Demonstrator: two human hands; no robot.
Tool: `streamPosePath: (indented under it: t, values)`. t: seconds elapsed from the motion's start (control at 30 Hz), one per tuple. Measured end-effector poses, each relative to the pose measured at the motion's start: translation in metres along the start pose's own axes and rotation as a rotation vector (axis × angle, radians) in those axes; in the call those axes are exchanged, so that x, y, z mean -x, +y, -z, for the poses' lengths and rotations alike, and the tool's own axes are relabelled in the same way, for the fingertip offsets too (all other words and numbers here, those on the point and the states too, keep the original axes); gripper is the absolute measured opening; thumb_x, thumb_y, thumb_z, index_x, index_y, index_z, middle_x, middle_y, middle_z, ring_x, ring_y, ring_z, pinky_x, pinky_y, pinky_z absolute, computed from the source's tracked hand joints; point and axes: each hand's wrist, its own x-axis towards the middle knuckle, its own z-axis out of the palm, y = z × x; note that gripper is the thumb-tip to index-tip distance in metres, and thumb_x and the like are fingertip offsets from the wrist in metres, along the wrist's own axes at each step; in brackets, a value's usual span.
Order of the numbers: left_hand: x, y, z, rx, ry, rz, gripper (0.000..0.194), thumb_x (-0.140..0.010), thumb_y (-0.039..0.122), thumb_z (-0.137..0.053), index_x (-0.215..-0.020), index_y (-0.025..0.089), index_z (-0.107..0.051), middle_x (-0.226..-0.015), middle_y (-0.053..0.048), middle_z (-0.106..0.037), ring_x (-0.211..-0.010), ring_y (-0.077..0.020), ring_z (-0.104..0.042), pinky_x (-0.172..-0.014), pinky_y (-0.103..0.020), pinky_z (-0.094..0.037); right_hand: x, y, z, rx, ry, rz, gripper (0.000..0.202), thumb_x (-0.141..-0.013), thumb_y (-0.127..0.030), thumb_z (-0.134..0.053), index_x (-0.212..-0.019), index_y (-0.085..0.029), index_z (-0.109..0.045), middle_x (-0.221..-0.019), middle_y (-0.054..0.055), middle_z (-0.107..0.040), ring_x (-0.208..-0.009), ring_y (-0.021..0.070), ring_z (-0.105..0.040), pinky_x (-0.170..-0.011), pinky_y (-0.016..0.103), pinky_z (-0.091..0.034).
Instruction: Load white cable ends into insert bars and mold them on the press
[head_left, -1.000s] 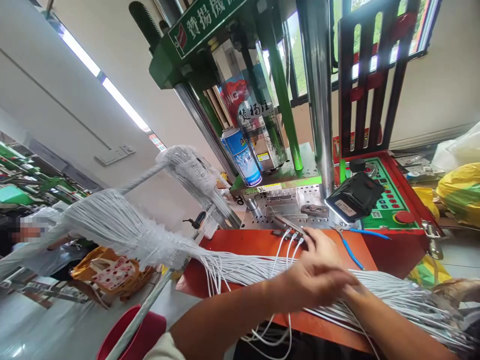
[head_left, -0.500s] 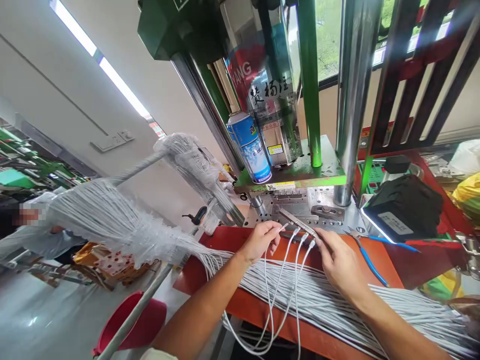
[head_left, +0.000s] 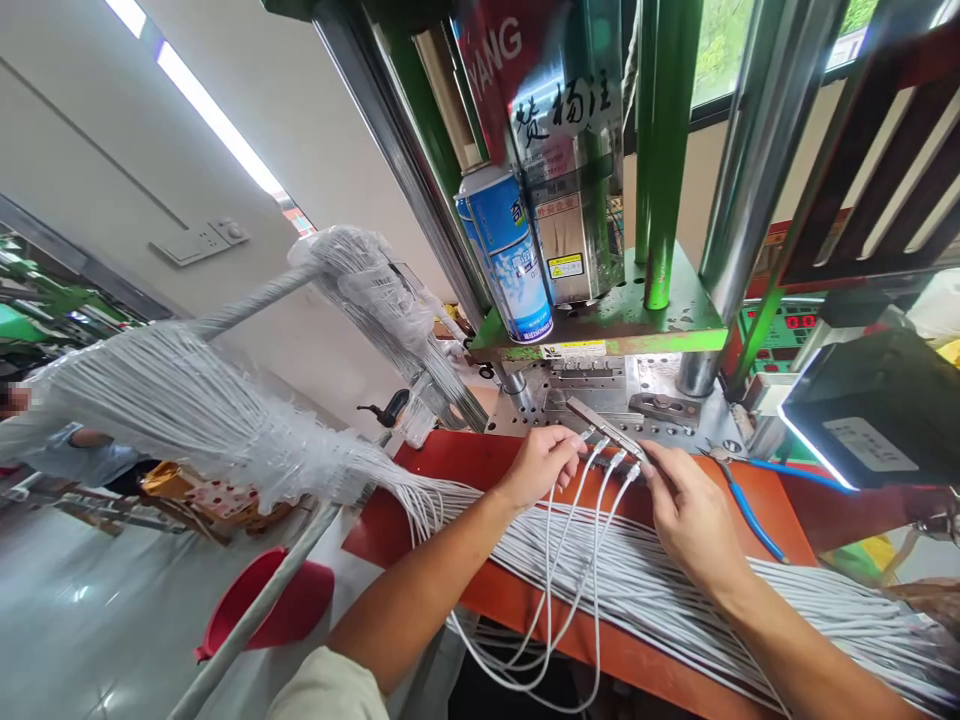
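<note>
My right hand (head_left: 694, 515) is closed around the near end of a narrow metal bar (head_left: 604, 428) held at a tilt over the red bench. Several white cable plugs (head_left: 616, 459) sit in a row along its edge, their grey-white cables (head_left: 551, 560) looping down below the bench edge. At the bar's far end, my left hand (head_left: 546, 465) pinches one cable by its plug, which meets the bar; how deep it sits I cannot tell. Under both forearms lies a thick bundle of grey cables (head_left: 667, 590) across the bench.
Blue-handled pliers (head_left: 754, 515) lie to the right. Behind the bar stands a green press (head_left: 637, 330) with a steel die plate (head_left: 517, 405) and a blue spray can (head_left: 514, 255). Wrapped cables (head_left: 210, 420) hang on a rail at left, above a red bucket (head_left: 277, 605). A lamp (head_left: 862, 430) stands right.
My left hand has brought its plug rightward to the bar's edge, beside the other plugs. My right hand keeps hold of the bar. The whole view has shifted slightly.
</note>
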Motion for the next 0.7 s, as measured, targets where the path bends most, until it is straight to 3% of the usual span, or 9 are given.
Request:
streamPosePath:
  t: [0.3, 0.5, 0.7]
  values:
    - [0.002, 0.004, -0.009, 0.06, 0.049, -0.01, 0.032, -0.091, 0.045, -0.062, -0.085, 0.013, -0.066, -0.056, 0.005, -0.053, -0.04, -0.0054, -0.042, -0.039, -0.017, -0.033, -0.001, -0.003, 0.003, 0.063, -0.017, 0.04, 0.032, -0.107, -0.036, -0.043, -0.129, -0.023, -0.062, -0.104, 0.007, -0.065, -0.093, 0.0226, -0.063, -0.085, 0.036, -0.048]
    - [-0.001, 0.003, -0.019, 0.195, 0.107, 0.062, 0.031, -0.085, 0.044, -0.066, -0.077, 0.014, -0.065, -0.05, 0.006, -0.047, -0.037, -0.0048, -0.032, -0.036, -0.019, -0.024, -0.002, 0.0, 0.008, 0.104, -0.06, 0.108, 0.032, -0.106, -0.034, -0.044, -0.131, -0.022, -0.061, -0.096, 0.006, -0.062, -0.083, 0.0206, -0.062, -0.079, 0.035, -0.048]
    - [-0.003, 0.0, -0.016, 0.241, 0.095, 0.13, 0.028, -0.084, 0.039, -0.064, -0.074, 0.013, -0.064, -0.048, 0.007, -0.043, -0.036, -0.0039, -0.029, -0.037, -0.02, -0.023, -0.003, 0.003, 0.008, 0.136, -0.119, 0.143, 0.032, -0.107, -0.034, -0.046, -0.132, -0.021, -0.061, -0.095, 0.005, -0.06, -0.081, 0.0185, -0.06, -0.075, 0.032, -0.047]
